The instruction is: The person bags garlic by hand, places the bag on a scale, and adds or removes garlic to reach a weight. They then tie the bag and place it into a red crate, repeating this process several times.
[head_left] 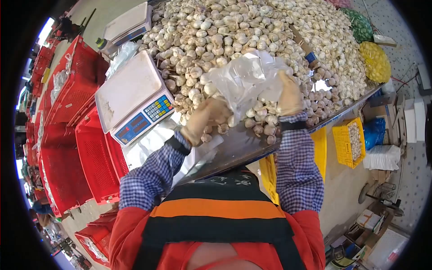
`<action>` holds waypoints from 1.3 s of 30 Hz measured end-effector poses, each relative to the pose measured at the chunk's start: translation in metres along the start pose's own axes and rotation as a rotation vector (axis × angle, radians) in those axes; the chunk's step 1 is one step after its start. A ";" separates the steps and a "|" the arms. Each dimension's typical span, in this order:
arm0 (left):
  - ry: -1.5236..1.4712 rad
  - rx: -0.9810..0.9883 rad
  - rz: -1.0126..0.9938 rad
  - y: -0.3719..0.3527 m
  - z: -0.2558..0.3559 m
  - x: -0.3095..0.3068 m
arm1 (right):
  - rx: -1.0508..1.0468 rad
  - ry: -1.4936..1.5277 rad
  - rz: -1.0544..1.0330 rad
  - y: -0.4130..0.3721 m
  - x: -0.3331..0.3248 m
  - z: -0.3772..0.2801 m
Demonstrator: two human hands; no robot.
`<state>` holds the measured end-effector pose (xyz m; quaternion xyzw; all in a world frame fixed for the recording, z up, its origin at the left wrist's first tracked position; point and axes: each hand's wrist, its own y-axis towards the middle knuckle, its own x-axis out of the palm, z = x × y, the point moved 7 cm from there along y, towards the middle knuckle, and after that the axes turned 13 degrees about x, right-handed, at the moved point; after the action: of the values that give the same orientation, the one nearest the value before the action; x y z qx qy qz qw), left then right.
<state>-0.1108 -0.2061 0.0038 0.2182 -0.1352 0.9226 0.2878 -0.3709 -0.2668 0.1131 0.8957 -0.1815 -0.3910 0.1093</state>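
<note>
In the middle of the surface (234,150), above the near part of a broad heap of garlic bulbs (216,42): a clear plastic bag (247,76), crumpled and spread between both hands. Right hand (290,95) closed on the right side of the bag, fingers pointing to the far side. Left hand (209,118) with fingers curled, at the near left side of the bag, low over the bulbs; impossible to tell whether pinching plastic or garlic. Just to the left of the heap, a digital scale (130,87) with blue keypad panel; beyond it, a second scale (128,21) and a green-capped bottle (106,46). Farther left, red plastic crates (63,162). At the far right of the heap, a yellow mesh sack (375,63) and a green mesh sack (358,26). Below, to the right, a yellow crate (342,146) with garlic inside, near a blue plastic bag (375,133).
</note>
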 end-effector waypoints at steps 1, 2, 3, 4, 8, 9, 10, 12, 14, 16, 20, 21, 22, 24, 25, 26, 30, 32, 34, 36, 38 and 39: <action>0.350 0.017 0.093 -0.022 0.002 -0.008 | 0.220 0.318 -0.102 0.001 -0.025 -0.017; 0.695 0.037 0.187 -0.044 0.006 -0.016 | 0.438 0.632 -0.205 -0.008 -0.038 -0.025; 1.020 0.125 0.007 -0.066 0.007 -0.005 | 0.434 0.623 -0.203 -0.019 -0.050 -0.029; 1.337 0.215 -0.180 -0.091 0.004 0.005 | 0.552 0.518 -0.261 -0.033 -0.057 -0.024; 1.812 0.232 -0.613 -0.175 -0.028 -0.013 | 0.656 0.367 -0.427 -0.109 -0.063 -0.031; 1.711 0.235 -0.618 -0.189 -0.036 -0.029 | 0.684 0.421 -0.510 -0.131 -0.056 -0.040; 1.611 0.236 -0.626 -0.199 -0.045 -0.044 | 0.713 0.478 -0.590 -0.148 -0.047 -0.050; 1.574 0.246 -0.623 -0.207 -0.040 -0.054 | 0.816 0.562 -0.614 -0.174 -0.033 -0.066; 1.577 0.189 -0.729 -0.212 -0.035 -0.058 | 0.916 0.638 -0.633 -0.196 -0.017 -0.077; 1.544 0.139 -0.746 -0.211 -0.013 -0.048 | 0.317 0.250 -0.605 -0.191 -0.004 -0.106; 1.258 0.404 -0.269 -0.188 0.048 -0.017 | 0.725 0.619 -0.625 -0.206 0.046 -0.127; 1.044 0.350 0.044 -0.185 0.065 -0.020 | 0.691 0.684 -0.564 -0.206 0.055 -0.134; 0.815 0.289 0.343 -0.186 0.075 -0.026 | 0.656 0.749 -0.502 -0.207 0.062 -0.140; 0.764 0.353 0.401 -0.174 0.080 -0.016 | 0.674 0.768 -0.479 -0.212 0.073 -0.147; 0.650 0.451 0.446 -0.170 0.081 -0.012 | 0.690 0.772 -0.516 -0.215 0.077 -0.153; 0.533 0.546 0.492 -0.170 0.082 -0.011 | 0.705 0.775 -0.554 -0.220 0.081 -0.157; 0.721 0.582 0.386 -0.172 0.085 0.013 | 0.635 0.585 -0.498 -0.225 0.087 -0.164; 0.770 0.607 0.367 -0.174 0.088 0.013 | 0.668 0.606 -0.506 -0.229 0.093 -0.166; 0.790 0.555 0.309 -0.173 0.082 0.012 | 0.705 0.626 -0.515 -0.234 0.099 -0.167; 0.713 0.534 0.289 -0.172 0.082 0.011 | 0.689 0.774 -0.381 -0.233 0.096 -0.170; 0.637 0.518 0.272 -0.168 0.079 0.008 | 0.632 0.763 -0.453 -0.232 0.093 -0.174; 0.622 0.526 0.265 -0.166 0.074 0.004 | 0.575 0.750 -0.522 -0.232 0.091 -0.179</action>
<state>0.0080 -0.0998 0.0911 -0.0236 0.1709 0.9766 0.1283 -0.1260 -0.0831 0.0945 0.9829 -0.0011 0.0069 -0.1840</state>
